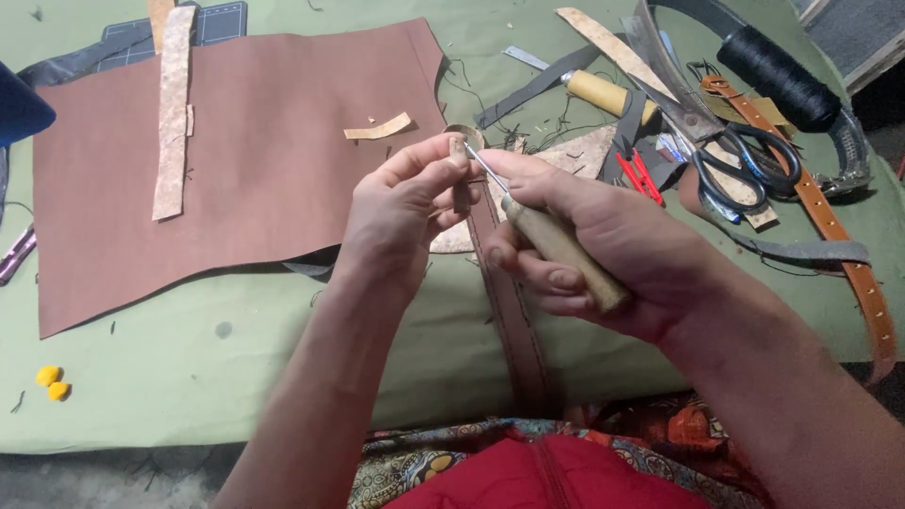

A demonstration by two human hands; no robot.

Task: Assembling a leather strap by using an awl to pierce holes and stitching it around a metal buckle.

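Brown leather strap (514, 320), long and stitched, is pinched by left hand (396, 217); right hand (603, 245) grips wooden-handled awl (556, 247).

Leather workshop, as I read it from the head view. Evidence on the worktop (189, 396), which is covered in green cloth:
- one large brown leather sheet (245, 160), cut edges showing;
- pale offcut strips (173, 113) lying on the sheet;
- heavy black-handled shears (726, 151);
- small red snips (641, 176);
- spool of black thread (778, 75);
- tan strap with punched holes (839, 236);
- dark stitched strap (514, 320) running toward me;
- wooden-handled awl (556, 245) in my right hand (613, 254);
- thread ends and leather scraps (575, 151) scattered about.
Hand tools only; I see no machines in view.
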